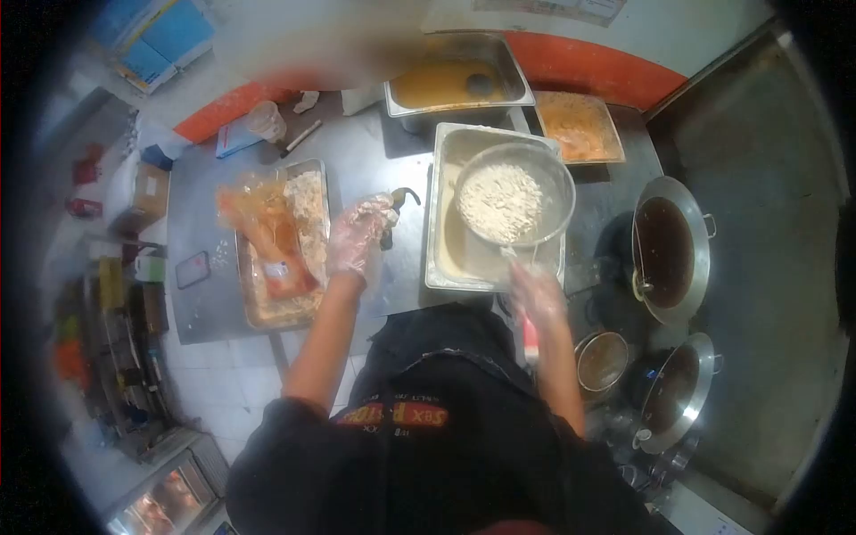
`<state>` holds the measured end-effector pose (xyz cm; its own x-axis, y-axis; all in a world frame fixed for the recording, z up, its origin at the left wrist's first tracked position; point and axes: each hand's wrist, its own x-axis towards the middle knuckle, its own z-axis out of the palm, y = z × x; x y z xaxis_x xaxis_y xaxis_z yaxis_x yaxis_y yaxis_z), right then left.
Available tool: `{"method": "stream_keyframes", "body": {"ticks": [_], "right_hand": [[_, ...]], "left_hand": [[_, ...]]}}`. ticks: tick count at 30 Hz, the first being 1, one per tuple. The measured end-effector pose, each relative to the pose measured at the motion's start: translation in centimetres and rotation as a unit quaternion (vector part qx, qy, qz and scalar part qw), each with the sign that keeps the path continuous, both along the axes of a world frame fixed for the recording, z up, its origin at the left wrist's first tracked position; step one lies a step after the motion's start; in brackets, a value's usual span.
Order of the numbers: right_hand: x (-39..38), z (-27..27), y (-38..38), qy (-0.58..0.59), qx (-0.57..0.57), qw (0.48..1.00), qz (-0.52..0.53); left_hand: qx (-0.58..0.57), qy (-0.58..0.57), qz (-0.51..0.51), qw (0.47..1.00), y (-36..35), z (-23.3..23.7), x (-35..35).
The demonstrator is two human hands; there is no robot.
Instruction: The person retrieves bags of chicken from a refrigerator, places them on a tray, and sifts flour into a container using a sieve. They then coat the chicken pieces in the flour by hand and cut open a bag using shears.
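Note:
My right hand (539, 299), in a clear plastic glove and blurred, grips the handle of a round sieve (557, 201). A heap of pale, clumpy flour-like crumbs (502, 201) lies in the sieve. Beneath it is a deep rectangular metal pan (446, 254) with pale powder inside. To the left, my gloved left hand (357, 232) is closed, its fingers dusted white. A dark curved thing (407, 193) pokes out past those fingers; I cannot tell what it is. Left of this hand, a plastic bag of orange-tinted food (276, 236) rests on a flour-dusted tray (312, 178).
At the back stands a pan of yellowish liquid (428, 85), beside a tray of orange crumbs (580, 129). Two wide pans of dark oil (664, 254) (673, 392) are on the right. A phone (192, 270), a cup (266, 120) and a marker (303, 136) lie on the steel table (392, 294).

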<state>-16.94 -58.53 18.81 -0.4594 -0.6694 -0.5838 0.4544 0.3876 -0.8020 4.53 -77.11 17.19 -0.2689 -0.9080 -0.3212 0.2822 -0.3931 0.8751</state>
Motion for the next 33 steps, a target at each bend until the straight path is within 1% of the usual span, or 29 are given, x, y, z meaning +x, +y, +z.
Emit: {"method": "stream_keyframes", "body": {"ticks": [1,3,4,5,6,7,8,9,11,12,13,14,15,16,17,18,19,20,21,22,23,24,25,26,27,29,30,31,33], "right_hand": [[-0.1,0.5,0.2,0.009,-0.009,1.000,0.003],[-0.3,1.7,2.5,0.020,0.010,0.999,0.027],[-1.2,2.2,2.3,0.025,0.084,0.993,0.079],[-1.2,1.1,1.6,0.022,0.093,0.992,0.077],[-0.9,-0.8,0.6,0.014,0.044,0.997,0.059],[-0.6,-1.2,-0.1,0.008,-0.009,0.999,0.044],[-0.9,0.4,1.2,0.031,0.025,0.995,0.088],[-0.1,1.6,2.0,0.022,0.052,0.998,0.032],[-1.1,0.8,4.0,0.018,0.070,0.993,0.093],[-0.6,1.1,3.0,0.018,0.078,0.992,0.092],[0.0,1.6,0.6,-0.005,0.028,0.998,0.056],[0.4,2.1,-0.5,-0.028,-0.024,0.999,0.022],[0.7,2.8,0.6,-0.028,-0.027,0.999,0.025],[0.7,3.4,1.3,0.005,0.026,0.999,0.039],[0.4,3.6,2.2,0.038,0.083,0.994,0.051],[-0.3,2.5,3.5,0.033,0.049,0.997,0.059],[-0.3,1.6,2.9,0.030,0.056,0.996,0.059],[-0.2,0.5,1.4,0.009,0.016,0.999,0.036],[-0.1,0.1,0.5,-0.011,-0.022,1.000,0.011],[0.7,3.4,0.0,-0.059,-0.018,0.998,-0.018],[0.9,3.4,0.9,-0.056,-0.027,0.998,-0.018],[1.0,3.1,2.1,0.011,0.000,1.000,-0.001],[0.9,2.6,3.0,0.076,0.038,0.996,0.014],[-0.5,1.1,3.5,-0.050,-0.008,0.998,0.031],[0.0,0.4,3.7,-0.059,0.002,0.998,0.021],[0.1,-0.2,2.8,-0.026,-0.005,0.999,0.020],[-0.1,-0.1,1.8,-0.005,-0.023,0.999,0.022],[-0.6,0.2,1.3,0.004,-0.043,0.999,0.022],[-0.1,0.5,3.8,0.009,0.032,0.999,0.040]], "left_hand": [[-0.009,0.009,0.003,1.000,-0.5,-0.1,0.0],[-0.109,0.002,-0.007,0.994,-0.4,-0.5,0.6],[-0.088,0.005,-0.008,0.996,-0.4,-0.5,0.9],[-0.079,0.004,-0.011,0.997,-0.1,-0.3,1.0],[-0.029,-0.018,-0.001,0.999,0.2,0.8,0.9],[0.016,-0.039,0.012,0.999,0.4,1.4,0.7],[-0.011,0.036,-0.002,0.999,-1.0,-3.2,1.8],[-0.026,0.040,0.002,0.999,-1.8,-2.5,1.7],[-0.104,-0.036,-0.001,0.994,-0.7,-1.6,2.2],[-0.133,-0.008,-0.005,0.991,-0.9,-1.8,2.2],[-0.123,-0.004,-0.004,0.992,-0.1,-0.5,1.5],[-0.012,-0.043,0.017,0.999,0.8,2.3,0.8],[0.090,-0.083,0.037,0.992,0.9,4.2,0.5],[-0.076,-0.018,-0.022,0.997,-1.7,-3.7,2.3],[-0.091,-0.014,-0.012,0.996,-2.7,-2.5,2.1],[-0.094,-0.028,-0.021,0.995,-2.0,-1.1,2.0],[-0.090,-0.044,-0.036,0.994,-1.1,-0.6,1.9],[-0.105,-0.017,-0.022,0.994,-1.0,-1.1,1.6],[-0.094,-0.019,-0.027,0.995,-0.6,-1.4,1.4],[-0.104,-0.051,-0.033,0.993,-0.5,-1.3,1.4],[-0.131,-0.078,-0.032,0.988,-1.6,-0.8,1.0],[-0.149,-0.073,-0.026,0.986,-3.1,-0.4,0.6],[-0.154,-0.015,-0.018,0.988,-3.4,-0.6,0.6],[-0.145,0.036,-0.017,0.989,-2.6,-1.1,0.8],[-0.134,0.029,-0.027,0.990,-2.0,-0.5,0.8],[0.052,-0.068,-0.030,0.996,-1.4,1.8,-0.3],[-0.089,0.050,-0.020,0.995,-1.6,0.1,-0.3],[-0.109,0.057,-0.020,0.992,-2.6,-0.1,-0.7],[-0.155,0.030,-0.041,0.987,-2.2,-1.2,-0.4]]}}
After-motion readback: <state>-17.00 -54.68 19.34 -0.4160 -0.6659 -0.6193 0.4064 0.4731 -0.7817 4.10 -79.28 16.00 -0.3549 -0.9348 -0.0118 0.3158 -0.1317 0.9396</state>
